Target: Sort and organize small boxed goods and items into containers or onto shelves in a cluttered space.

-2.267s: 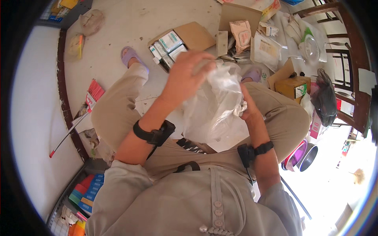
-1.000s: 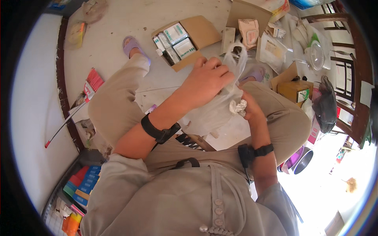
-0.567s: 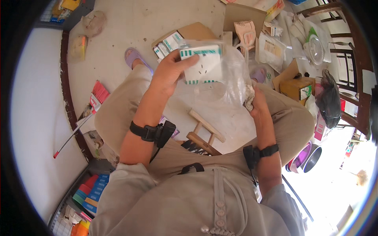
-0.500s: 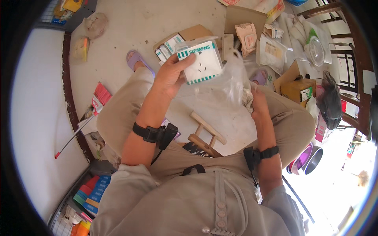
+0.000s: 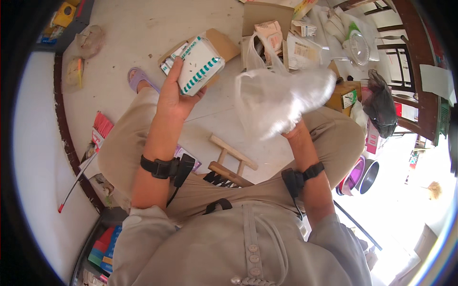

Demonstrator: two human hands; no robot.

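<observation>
My left hand (image 5: 175,93) is shut on a flat white packet (image 5: 200,71) with green stripes and small dark slots, a wall socket by its look, held over an open cardboard box (image 5: 226,45) of similar white packs. My right hand (image 5: 295,129) is closed on a crumpled translucent plastic bag (image 5: 281,95), which billows above it and hides most of its fingers. A small wooden stool (image 5: 234,152) lies between my bent legs.
More open cartons (image 5: 265,12), a pink pack (image 5: 271,31) and clear bags stand beyond. A wooden chair frame (image 5: 420,114), a dark bag (image 5: 379,102) and basins (image 5: 358,174) are at the right. A broom (image 5: 100,126) leans by the left wall, near shelving (image 5: 107,243).
The white packet came out of the bag in my left hand and moved left over the box, now tilted. The bag in my right hand has spread upward and to the right.
</observation>
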